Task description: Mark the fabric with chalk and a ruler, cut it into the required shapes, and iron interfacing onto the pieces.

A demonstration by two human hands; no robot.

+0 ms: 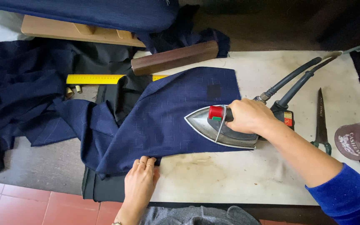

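My right hand [248,115] grips the handle of a metal steam iron [213,130] with a red knob. The iron rests flat on a piece of navy blue cloth [163,121] spread over a stained white pressing pad [230,175]. Its tip points left. My left hand [140,181] lies flat on the near edge of the navy cloth, fingers together, pressing it down. Two dark hoses [301,79] run from the back of the iron toward the far right.
A dark wooden block [173,57] and a yellow ruler [94,78] lie behind the cloth. Black scissors [321,121] lie right of the iron, beside a maroon can [357,139]. More navy and black fabric [21,91] is piled at the left. Red floor tiles [30,206] show below.
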